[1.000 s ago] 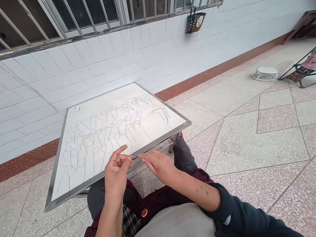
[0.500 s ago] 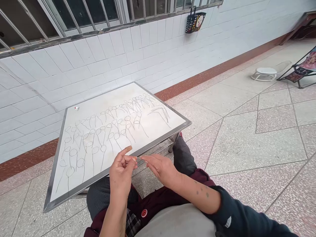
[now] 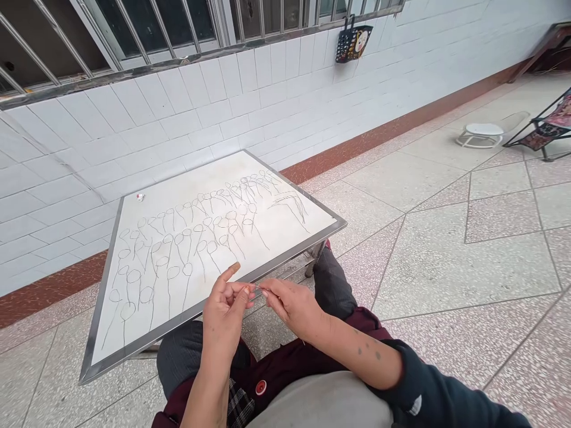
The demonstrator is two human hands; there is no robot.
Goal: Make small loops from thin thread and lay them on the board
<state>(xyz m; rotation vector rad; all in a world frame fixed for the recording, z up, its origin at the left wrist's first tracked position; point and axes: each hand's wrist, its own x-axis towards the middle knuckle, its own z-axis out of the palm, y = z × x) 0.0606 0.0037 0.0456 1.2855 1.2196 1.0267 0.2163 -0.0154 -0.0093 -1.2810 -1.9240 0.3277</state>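
Note:
My left hand point(image 3: 226, 306) is closed in a pinch near the table's front edge, its index finger pointing up. Thumb and fingertips press on a thin wire, of which only a short bit shows. From the right, my right hand point(image 3: 294, 303) pinches the same thin wire, fingertips almost touching those of the left. On the white tabletop point(image 3: 200, 178) lie several thin dark wires with looped ends, such as this looped wire point(image 3: 128, 311), spread in rows. A bundle of bent wires point(image 3: 292, 205) without clear loops lies toward the table's right side.
The table's metal rim point(image 3: 267, 264) runs just beyond my hands. A small red and white object point(image 3: 140, 197) sits at the far left corner. Behind is a tiled wall with a hanging black basket point(image 3: 353, 43). A white stool point(image 3: 480, 134) and a folding chair point(image 3: 546, 131) stand at right.
My left hand has shifted slightly to the right. Both hands stay in their pinch, with their fingertips close together.

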